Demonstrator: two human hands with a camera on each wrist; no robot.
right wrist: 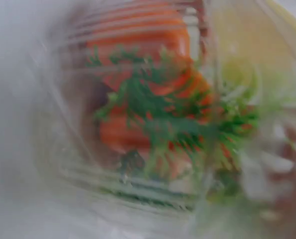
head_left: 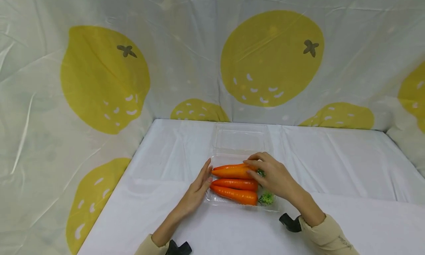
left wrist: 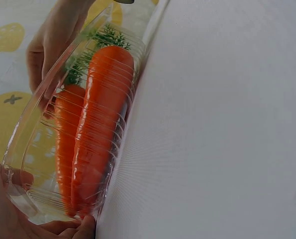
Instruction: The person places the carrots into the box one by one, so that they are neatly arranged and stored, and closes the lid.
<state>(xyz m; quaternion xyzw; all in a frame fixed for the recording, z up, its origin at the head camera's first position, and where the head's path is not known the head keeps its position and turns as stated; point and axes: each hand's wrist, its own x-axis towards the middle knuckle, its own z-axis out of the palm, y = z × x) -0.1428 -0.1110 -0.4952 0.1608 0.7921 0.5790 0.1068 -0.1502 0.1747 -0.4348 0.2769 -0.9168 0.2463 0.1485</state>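
Observation:
A clear plastic clamshell container (head_left: 217, 202) lies with its lid (head_left: 241, 140) folded back, away from the person. Inside, glossy orange carrots rest side by side, their green tops (head_left: 266, 198) to the right. The right hand (head_left: 277, 175) holds the farthest carrot (head_left: 229, 171) near its thick end, thumb on the near side and fingers over the top. Against the container's left wall rests the left hand (head_left: 194, 196), fingers fairly straight. Through the ribbed plastic, the left wrist view shows the nearest carrot (left wrist: 105, 109). Blurred greenery (right wrist: 158, 104) fills the right wrist view.
A white cloth (head_left: 159, 159) covers the table. Behind it and at the left hangs a pale curtain (head_left: 186, 63) printed with yellow lemons. Black wrist mounts (head_left: 290, 222) sit at both sleeves.

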